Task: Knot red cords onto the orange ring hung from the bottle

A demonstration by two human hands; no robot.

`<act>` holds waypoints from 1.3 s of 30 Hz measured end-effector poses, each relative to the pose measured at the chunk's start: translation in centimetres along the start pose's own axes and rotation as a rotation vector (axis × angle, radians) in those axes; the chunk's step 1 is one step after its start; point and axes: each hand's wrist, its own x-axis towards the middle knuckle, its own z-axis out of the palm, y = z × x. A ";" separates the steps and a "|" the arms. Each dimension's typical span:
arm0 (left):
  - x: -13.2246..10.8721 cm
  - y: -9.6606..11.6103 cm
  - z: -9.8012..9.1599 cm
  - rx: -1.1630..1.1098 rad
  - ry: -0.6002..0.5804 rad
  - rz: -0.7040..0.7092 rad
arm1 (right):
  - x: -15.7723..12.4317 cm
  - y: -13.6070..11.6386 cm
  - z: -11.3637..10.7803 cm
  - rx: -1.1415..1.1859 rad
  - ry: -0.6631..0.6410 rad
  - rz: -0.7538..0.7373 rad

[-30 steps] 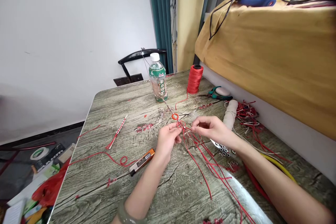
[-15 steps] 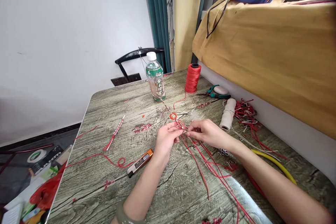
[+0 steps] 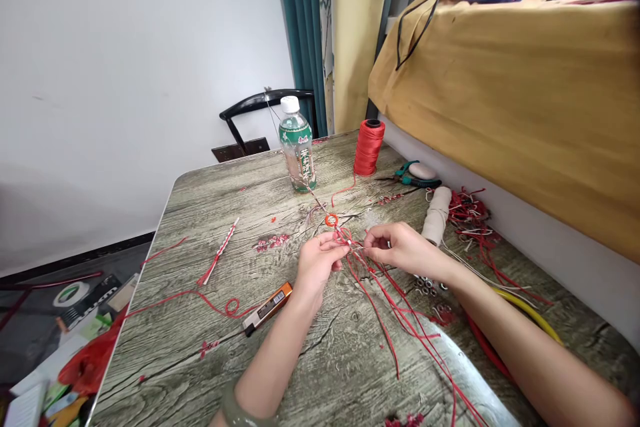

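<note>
Both my hands meet at mid-table over a bundle of red cords (image 3: 385, 300). My left hand (image 3: 316, 265) pinches the cords just below a small orange ring (image 3: 331, 220) at the bundle's far end. A short way to the right, my right hand (image 3: 400, 248) is closed in a pinch on the same cords. The loose strands trail toward me across the wood-grain table (image 3: 220, 347). A thin line runs taut from the ring up past the green-labelled bottle (image 3: 298, 147).
A red thread spool (image 3: 369, 147), pliers (image 3: 413, 177) and a white twine roll (image 3: 436, 215) stand at the back right beside cord scraps (image 3: 470, 213). An orange lighter (image 3: 267, 307) and a braided red-white piece (image 3: 220, 253) lie left. A chair (image 3: 260, 123) stands behind; a yellow-covered bed (image 3: 510, 80) right.
My hands stay on the cords by the ring; the right hand has shifted slightly right and the fingers have worked the strands. The view moved a little.
</note>
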 end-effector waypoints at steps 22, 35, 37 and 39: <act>-0.1 -0.2 -0.4 0.006 0.015 0.050 | -1.2 -0.2 -1.9 0.694 -0.132 0.036; -0.2 -0.3 -0.3 -0.033 0.065 0.053 | 1.0 -2.0 2.7 -0.359 0.376 -0.044; -0.1 -0.5 -0.3 -0.047 0.072 0.059 | 1.1 -2.0 3.1 -0.484 0.385 -0.042; 0.0 -0.6 -0.4 -0.051 0.076 0.064 | 1.1 -2.0 3.4 -0.569 0.371 -0.046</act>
